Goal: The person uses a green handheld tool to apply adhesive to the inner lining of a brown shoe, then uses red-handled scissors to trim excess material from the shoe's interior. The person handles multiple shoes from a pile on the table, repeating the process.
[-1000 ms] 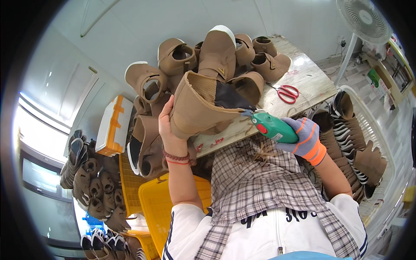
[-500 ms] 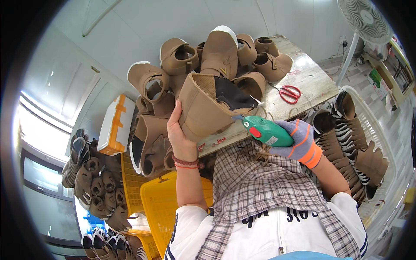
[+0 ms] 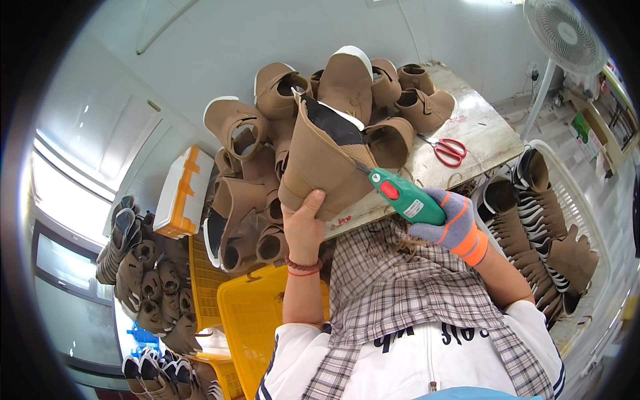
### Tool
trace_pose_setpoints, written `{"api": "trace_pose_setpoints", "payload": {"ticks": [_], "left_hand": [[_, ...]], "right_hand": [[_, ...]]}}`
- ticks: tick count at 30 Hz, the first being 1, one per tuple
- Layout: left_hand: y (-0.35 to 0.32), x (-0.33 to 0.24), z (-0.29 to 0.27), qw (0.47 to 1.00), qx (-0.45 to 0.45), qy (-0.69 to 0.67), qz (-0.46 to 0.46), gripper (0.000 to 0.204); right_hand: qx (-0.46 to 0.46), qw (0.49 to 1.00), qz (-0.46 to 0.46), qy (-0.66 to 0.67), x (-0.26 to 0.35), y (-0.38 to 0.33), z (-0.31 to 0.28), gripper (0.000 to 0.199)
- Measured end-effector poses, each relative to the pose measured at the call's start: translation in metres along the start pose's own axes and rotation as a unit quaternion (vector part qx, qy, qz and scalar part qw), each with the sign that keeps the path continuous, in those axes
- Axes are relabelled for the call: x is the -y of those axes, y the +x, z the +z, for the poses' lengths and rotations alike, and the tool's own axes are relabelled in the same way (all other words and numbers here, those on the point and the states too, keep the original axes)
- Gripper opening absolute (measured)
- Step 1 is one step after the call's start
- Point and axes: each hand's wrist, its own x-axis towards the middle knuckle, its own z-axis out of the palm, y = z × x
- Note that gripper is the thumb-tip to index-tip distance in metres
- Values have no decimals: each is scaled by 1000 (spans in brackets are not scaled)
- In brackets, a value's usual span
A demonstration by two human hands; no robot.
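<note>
Over the worktop [image 3: 490, 120], the left hand [image 3: 305, 223] held a brown shoe upper [image 3: 323, 167], and the right hand [image 3: 452, 223] gripped a green cutter [image 3: 405, 195] at its rim.

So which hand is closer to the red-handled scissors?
The right hand. Gripping the green tool, it is below the scissors in view; the left hand, holding a brown shoe upper, is farther off, lower left.
</note>
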Motion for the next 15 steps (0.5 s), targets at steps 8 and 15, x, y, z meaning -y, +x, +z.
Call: {"api": "trace_pose_setpoints", "payload": {"ticks": [8, 15], "left_hand": [[-5, 11, 4, 974, 42, 209, 70, 29], [-5, 23, 4, 893, 120, 418, 117, 18]], "right_hand": [[-21, 998, 30, 51, -7, -3, 5, 58], [-38, 987, 106, 114, -4, -4, 2, 59]]}}
